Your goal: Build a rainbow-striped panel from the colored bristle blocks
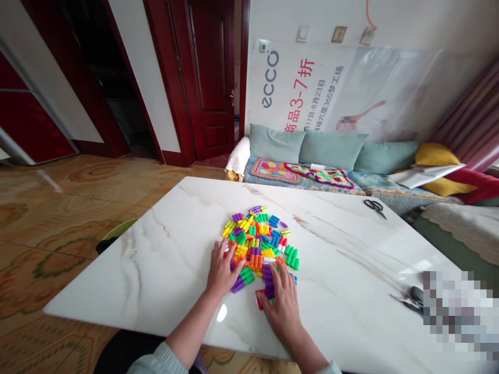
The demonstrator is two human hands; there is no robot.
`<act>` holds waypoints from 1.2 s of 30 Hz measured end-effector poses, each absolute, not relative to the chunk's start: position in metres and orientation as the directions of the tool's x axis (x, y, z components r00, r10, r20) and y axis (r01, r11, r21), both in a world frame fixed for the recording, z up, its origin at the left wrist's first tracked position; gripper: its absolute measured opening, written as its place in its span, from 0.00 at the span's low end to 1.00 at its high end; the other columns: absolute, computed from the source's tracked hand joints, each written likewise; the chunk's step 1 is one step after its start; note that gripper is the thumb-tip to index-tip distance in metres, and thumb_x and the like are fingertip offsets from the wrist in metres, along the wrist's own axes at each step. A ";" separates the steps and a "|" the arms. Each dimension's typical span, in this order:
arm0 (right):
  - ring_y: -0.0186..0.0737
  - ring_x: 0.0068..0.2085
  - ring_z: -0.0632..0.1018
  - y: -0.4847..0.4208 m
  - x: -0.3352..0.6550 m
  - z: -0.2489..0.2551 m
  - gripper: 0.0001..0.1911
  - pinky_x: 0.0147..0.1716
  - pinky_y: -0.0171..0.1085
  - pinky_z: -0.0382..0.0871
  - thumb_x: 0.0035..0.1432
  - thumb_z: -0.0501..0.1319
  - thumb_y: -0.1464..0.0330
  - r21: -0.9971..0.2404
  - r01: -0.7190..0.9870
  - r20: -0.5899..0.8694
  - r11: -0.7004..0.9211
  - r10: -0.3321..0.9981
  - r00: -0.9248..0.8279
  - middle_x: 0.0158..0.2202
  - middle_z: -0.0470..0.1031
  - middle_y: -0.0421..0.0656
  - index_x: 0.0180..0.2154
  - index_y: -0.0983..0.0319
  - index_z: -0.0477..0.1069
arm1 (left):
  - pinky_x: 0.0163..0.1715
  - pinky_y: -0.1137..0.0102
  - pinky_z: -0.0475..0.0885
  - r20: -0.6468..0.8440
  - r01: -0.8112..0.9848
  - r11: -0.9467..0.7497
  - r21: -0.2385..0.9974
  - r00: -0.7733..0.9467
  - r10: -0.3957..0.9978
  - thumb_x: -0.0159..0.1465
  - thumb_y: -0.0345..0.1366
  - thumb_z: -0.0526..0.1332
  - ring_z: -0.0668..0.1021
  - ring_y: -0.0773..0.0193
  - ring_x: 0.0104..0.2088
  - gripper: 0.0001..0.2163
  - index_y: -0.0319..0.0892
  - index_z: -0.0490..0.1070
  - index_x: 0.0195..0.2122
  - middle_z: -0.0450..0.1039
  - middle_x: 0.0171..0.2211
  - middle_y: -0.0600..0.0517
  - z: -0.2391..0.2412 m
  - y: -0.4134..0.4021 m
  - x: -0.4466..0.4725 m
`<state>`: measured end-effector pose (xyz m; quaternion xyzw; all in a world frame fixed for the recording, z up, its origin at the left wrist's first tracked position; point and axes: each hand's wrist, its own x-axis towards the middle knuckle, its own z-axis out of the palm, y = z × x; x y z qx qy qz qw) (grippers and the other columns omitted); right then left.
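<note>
A heap of small, bright plastic pieces with rounded ends (255,243) lies on the white marbled table (171,249). Many stand side by side in short rows of purple, green, orange, yellow, blue and red. My left hand (223,267) rests at the heap's left edge, fingers spread, beside a green and purple row (243,279). At the near right edge my right hand (281,298) lies over a purple row (268,278), fingers apart and partly covering it. Its thumb is by a red piece (260,299). Neither hand visibly grips anything; what lies under the fingertips is hidden.
Black-handled scissors (375,206) lie near the table's far right corner. Another dark-handled tool (414,298) sits at the right edge beside a blurred-out patch. A sofa with green cushions (331,148) stands beyond the table. A green tub (119,228) shows at the left.
</note>
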<state>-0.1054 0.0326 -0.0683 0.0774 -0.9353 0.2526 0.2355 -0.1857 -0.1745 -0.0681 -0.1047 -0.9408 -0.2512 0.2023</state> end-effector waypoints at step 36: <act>0.41 0.32 0.77 0.042 -0.133 -0.075 0.16 0.32 0.39 0.71 0.65 0.48 0.55 -0.943 -0.169 0.293 0.287 0.473 -0.831 0.33 0.76 0.42 0.43 0.59 0.64 | 0.61 0.49 0.60 0.439 0.615 0.680 0.400 -0.779 0.447 0.65 0.39 0.56 0.64 0.50 0.62 0.21 0.46 0.64 0.59 0.63 0.61 0.46 -0.030 -0.117 -0.166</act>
